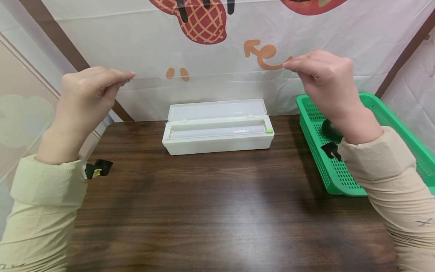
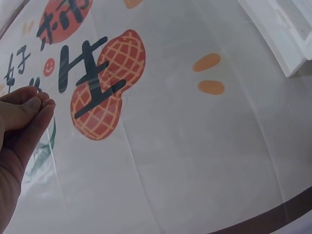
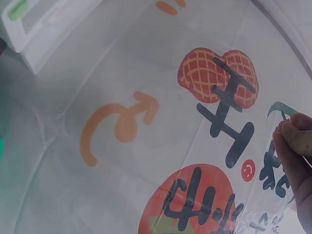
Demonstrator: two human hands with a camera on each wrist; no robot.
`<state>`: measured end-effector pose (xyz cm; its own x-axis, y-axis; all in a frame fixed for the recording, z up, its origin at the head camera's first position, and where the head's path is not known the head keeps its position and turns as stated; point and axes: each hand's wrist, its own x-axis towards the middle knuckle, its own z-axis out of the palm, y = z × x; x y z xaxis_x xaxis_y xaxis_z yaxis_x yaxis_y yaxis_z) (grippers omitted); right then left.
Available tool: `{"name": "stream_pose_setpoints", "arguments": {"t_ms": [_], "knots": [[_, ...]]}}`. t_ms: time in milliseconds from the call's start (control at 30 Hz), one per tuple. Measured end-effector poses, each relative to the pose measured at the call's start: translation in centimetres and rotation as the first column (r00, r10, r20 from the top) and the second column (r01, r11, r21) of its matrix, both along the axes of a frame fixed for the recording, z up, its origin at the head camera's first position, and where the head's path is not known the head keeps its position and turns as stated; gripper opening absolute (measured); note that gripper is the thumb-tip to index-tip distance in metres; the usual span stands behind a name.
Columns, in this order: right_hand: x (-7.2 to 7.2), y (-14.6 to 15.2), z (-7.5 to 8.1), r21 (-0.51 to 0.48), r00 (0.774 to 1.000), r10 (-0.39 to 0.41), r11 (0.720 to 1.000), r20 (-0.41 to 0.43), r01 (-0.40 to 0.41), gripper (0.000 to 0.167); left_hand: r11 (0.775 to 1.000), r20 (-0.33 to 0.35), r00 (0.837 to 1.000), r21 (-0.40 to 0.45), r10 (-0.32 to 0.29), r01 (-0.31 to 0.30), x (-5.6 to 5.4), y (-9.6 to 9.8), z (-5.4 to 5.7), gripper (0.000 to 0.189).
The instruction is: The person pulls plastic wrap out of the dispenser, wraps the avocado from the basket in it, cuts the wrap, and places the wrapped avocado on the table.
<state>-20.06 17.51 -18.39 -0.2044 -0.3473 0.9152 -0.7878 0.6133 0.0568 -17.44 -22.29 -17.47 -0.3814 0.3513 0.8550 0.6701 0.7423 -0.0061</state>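
Note:
Both hands are raised above the table with fingertips pinched together. My left hand (image 1: 90,85) is at the left and my right hand (image 1: 327,77) at the right, wide apart at similar height. Between them a sheet of clear plastic wrap (image 1: 210,88) is stretched, so transparent that only faint lines and sheen show. In the left wrist view the thumb and fingers (image 2: 29,109) meet at the tips; the right wrist view shows the same pinch. A white plastic wrap dispenser (image 1: 217,145) stands below at the table's back, lid (image 1: 217,109) raised, a roll (image 1: 217,131) inside.
A green perforated basket (image 1: 314,155) stands on the right of the dark wooden table (image 1: 204,211), under the right forearm, with a dark round object (image 1: 329,130) in it. A white printed sheet (image 1: 136,37) hangs behind the table.

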Motion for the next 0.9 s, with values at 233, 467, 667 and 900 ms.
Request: {"name": "stream_pose_setpoints", "arguments": {"t_ms": [233,467,667,900], "knots": [[0.2,0.0,0.3,0.001,1.0,0.006,1.0,-0.012,-0.006,0.018,0.999,0.011,1.0,0.034,0.011,-0.012,0.2,0.0,0.2,0.02],[0.4,0.0,0.7,0.0,0.999,0.018,1.0,-0.047,-0.018,0.019,0.998,0.023,0.999,0.053,0.028,-0.029,0.6,0.1,0.5,0.024],[0.7,0.0,0.9,-0.011,0.999,0.003,1.0,-0.053,-0.003,0.019,0.998,0.012,0.999,0.039,0.04,-0.04,0.9,-0.1,0.9,0.023],[1.1,-0.1,1.2,-0.028,0.999,-0.029,0.999,-0.04,0.028,0.023,0.996,-0.002,0.999,0.079,0.037,-0.037,0.7,-0.2,1.1,0.023]]}}
